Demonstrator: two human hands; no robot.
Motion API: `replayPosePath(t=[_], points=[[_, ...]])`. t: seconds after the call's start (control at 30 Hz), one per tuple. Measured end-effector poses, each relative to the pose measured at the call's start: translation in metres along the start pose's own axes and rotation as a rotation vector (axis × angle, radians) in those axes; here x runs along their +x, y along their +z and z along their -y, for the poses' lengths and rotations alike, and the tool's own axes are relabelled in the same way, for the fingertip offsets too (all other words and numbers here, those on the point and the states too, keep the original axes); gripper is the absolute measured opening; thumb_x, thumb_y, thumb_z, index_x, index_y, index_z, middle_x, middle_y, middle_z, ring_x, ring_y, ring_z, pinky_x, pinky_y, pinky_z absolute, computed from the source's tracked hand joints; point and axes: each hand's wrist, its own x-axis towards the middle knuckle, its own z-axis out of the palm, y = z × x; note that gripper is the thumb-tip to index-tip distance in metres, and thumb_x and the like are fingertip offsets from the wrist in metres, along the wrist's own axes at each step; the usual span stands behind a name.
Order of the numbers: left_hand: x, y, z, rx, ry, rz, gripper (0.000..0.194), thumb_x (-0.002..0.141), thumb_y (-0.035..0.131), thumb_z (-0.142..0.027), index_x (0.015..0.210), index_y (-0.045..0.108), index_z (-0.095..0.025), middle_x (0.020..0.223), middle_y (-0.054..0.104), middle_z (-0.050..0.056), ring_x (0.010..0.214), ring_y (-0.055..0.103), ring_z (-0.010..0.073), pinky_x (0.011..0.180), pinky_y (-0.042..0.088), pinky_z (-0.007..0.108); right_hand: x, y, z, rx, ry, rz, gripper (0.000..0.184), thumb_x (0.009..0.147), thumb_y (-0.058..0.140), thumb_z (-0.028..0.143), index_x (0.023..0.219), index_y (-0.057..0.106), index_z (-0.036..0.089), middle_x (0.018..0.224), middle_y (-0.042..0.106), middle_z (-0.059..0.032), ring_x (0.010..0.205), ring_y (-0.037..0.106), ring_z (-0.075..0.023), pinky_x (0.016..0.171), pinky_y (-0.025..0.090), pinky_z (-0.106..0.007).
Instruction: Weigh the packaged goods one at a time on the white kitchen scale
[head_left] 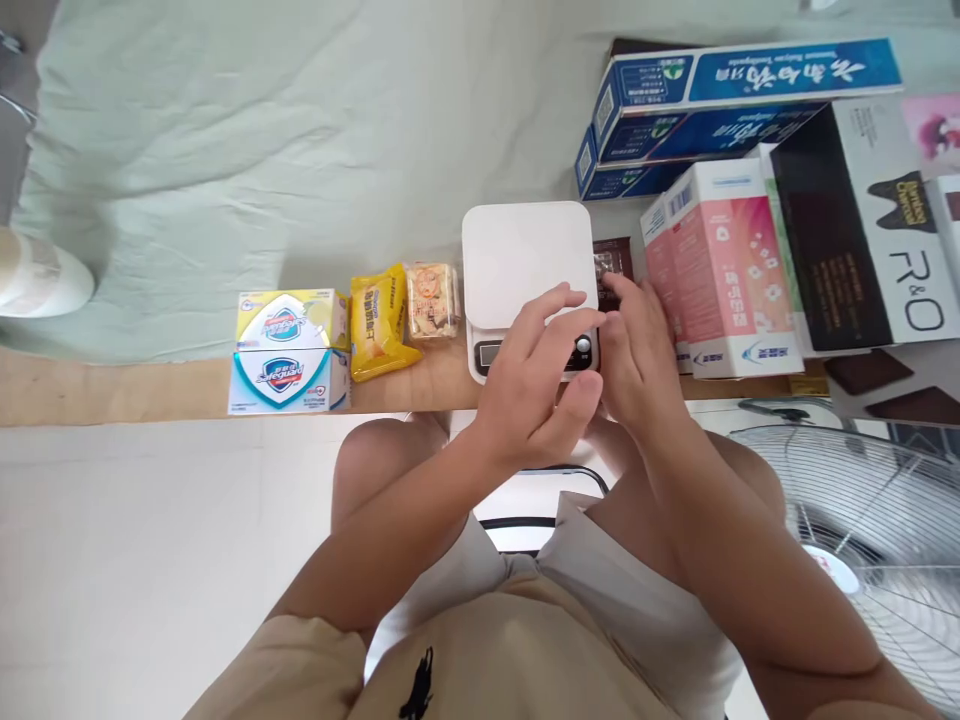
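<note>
A white kitchen scale [527,262] stands near the table's front edge, its platform bare. Over its dark control panel reaches my left hand [536,375], fingers stretched and apart, holding nothing; it covers part of the panel and the right front corner. My right hand [639,355] is just right of the scale, its fingertips on or just above a dark brown packet [616,258] that it partly hides. Its thumb is beside my left fingertips, and I see nothing gripped in it. Left of the scale are a clear-wrapped snack block [433,301] and a yellow packet [380,322].
Two Safeguard soap boxes [285,352] lie farther left. At right stand pink and white boxes [739,270], blue toothpaste boxes [750,85] and a black-and-white box [862,220]. A white cylindrical object [45,275] is at far left; a fan [862,530] stands below right.
</note>
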Motion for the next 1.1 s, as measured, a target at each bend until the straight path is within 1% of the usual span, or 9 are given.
replayPosePath(t=[0.2,0.37,0.5,0.6,0.77,0.87,0.97,1.03,1.1], points=[[0.002,0.011,0.002,-0.009,-0.006,0.005,0.044,0.110,0.028,-0.045,0.131,0.055,-0.017,0.137,0.062,0.019,0.141,0.056,0.0263,0.122,0.049,0.048,-0.013,-0.001,0.014,-0.109,-0.033,0.020,0.055,0.109,0.023,0.055,0.145,0.054,0.027,0.136,0.068,-0.0156,0.128,0.060,-0.0328,0.112,0.047,-0.061],[0.000,0.012,0.003,0.003,-0.011,0.008,0.042,0.111,0.027,-0.044,0.132,0.054,-0.020,0.138,0.061,0.017,0.141,0.057,0.0246,0.121,0.050,0.048,-0.018,-0.016,0.021,-0.027,-0.037,-0.001,0.050,0.109,0.027,0.052,0.136,0.060,0.025,0.119,0.072,-0.0131,0.110,0.064,-0.0301,0.102,0.052,-0.057],[-0.001,0.013,0.003,0.014,0.021,-0.005,0.041,0.111,0.027,-0.045,0.131,0.054,-0.022,0.137,0.059,0.015,0.140,0.058,0.0238,0.119,0.053,0.045,-0.017,-0.024,0.023,0.045,-0.059,-0.097,0.040,0.108,0.035,0.046,0.126,0.065,0.026,0.114,0.073,-0.0097,0.111,0.066,-0.0267,0.101,0.056,-0.051],[-0.001,0.014,0.003,0.014,0.042,-0.020,0.042,0.112,0.027,-0.047,0.129,0.055,-0.020,0.135,0.060,0.015,0.137,0.060,0.0238,0.117,0.054,0.045,-0.015,-0.022,0.024,0.030,-0.054,-0.073,0.032,0.106,0.042,0.041,0.115,0.068,0.025,0.114,0.076,-0.0086,0.113,0.068,-0.0259,0.103,0.055,-0.049],[-0.003,0.011,0.003,0.015,0.054,-0.031,0.041,0.112,0.030,-0.046,0.128,0.057,-0.019,0.133,0.060,0.016,0.135,0.061,0.0239,0.116,0.055,0.045,-0.010,-0.018,0.023,0.054,-0.040,-0.060,0.025,0.101,0.050,0.036,0.105,0.070,0.022,0.106,0.078,-0.0092,0.101,0.071,-0.0245,0.093,0.058,-0.045],[-0.004,0.007,0.004,0.031,0.060,-0.050,0.041,0.112,0.030,-0.045,0.127,0.057,-0.019,0.132,0.061,0.016,0.134,0.061,0.0255,0.113,0.056,0.047,-0.010,-0.019,0.021,0.039,-0.106,-0.148,0.022,0.099,0.053,0.033,0.103,0.071,0.022,0.108,0.079,-0.0102,0.107,0.072,-0.0265,0.101,0.058,-0.049],[-0.003,0.003,0.005,0.045,0.068,-0.080,0.038,0.111,0.031,-0.043,0.126,0.057,-0.019,0.129,0.062,0.015,0.133,0.062,0.0264,0.113,0.056,0.048,-0.010,-0.023,0.020,0.022,-0.198,-0.242,0.024,0.098,0.055,0.034,0.110,0.071,0.022,0.120,0.077,-0.0127,0.118,0.069,-0.0307,0.116,0.050,-0.059],[-0.002,0.000,0.006,0.065,0.057,-0.104,0.037,0.110,0.031,-0.042,0.126,0.056,-0.021,0.128,0.062,0.015,0.132,0.061,0.0266,0.115,0.054,0.049,-0.008,-0.025,0.023,0.026,-0.258,-0.261,0.027,0.098,0.053,0.034,0.115,0.070,0.023,0.125,0.075,-0.0136,0.123,0.068,-0.0328,0.121,0.046,-0.063],[-0.001,-0.005,0.007,0.111,0.035,-0.135,0.036,0.110,0.030,-0.044,0.127,0.055,-0.024,0.128,0.062,0.013,0.132,0.061,0.0264,0.118,0.052,0.051,-0.002,-0.024,0.029,0.032,-0.308,-0.254,0.029,0.100,0.049,0.033,0.118,0.070,0.023,0.126,0.075,-0.0133,0.123,0.069,-0.0322,0.121,0.048,-0.063]])
